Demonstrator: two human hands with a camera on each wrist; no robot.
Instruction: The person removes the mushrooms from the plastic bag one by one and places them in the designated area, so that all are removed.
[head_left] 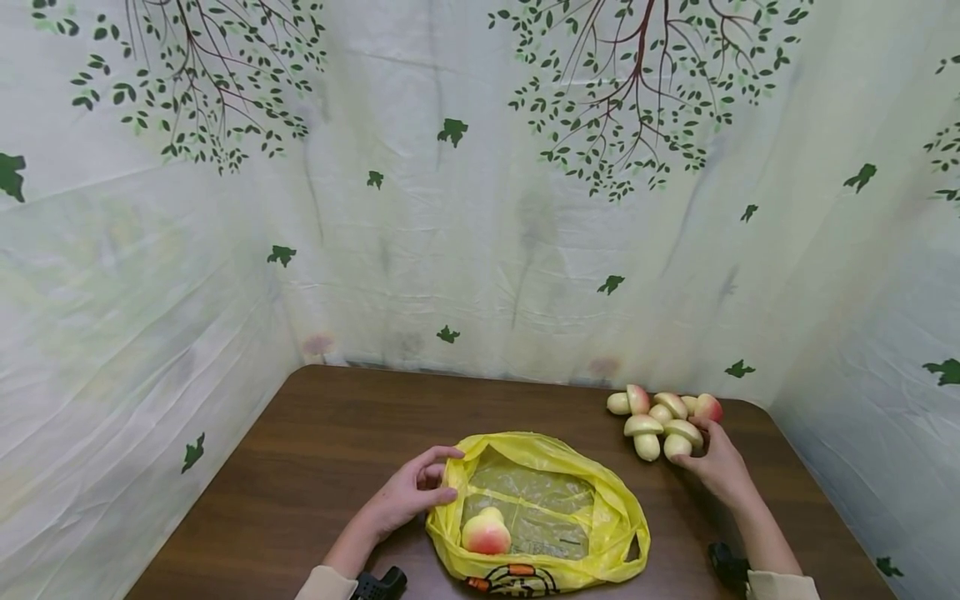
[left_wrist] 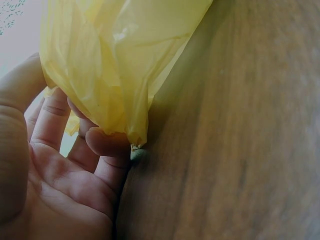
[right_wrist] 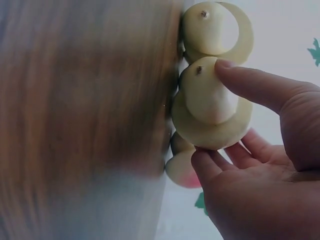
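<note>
A yellow plastic bag (head_left: 536, 446) lies with its mouth spread wide on the brown table. Inside it, toward the left, is one toy mushroom (head_left: 486, 533) with a pink-flushed cap. My left hand (head_left: 411, 492) holds the bag's left rim; close up, yellow film (left_wrist: 115, 65) bunches at the fingers (left_wrist: 107, 142). At the table's back right, my right hand (head_left: 720, 467) grips a pale toy mushroom (right_wrist: 210, 100), thumb on the stem and fingers at the cap. Another pale mushroom (head_left: 645, 437) touches it on the left.
Several more toy mushrooms (head_left: 669, 406) cluster behind, some with reddish caps (head_left: 708, 407). The wooden table (head_left: 322, 450) has a rounded back edge close to a leaf-printed white curtain (head_left: 480, 250). A black wrist device (head_left: 727, 562) sits at each sleeve.
</note>
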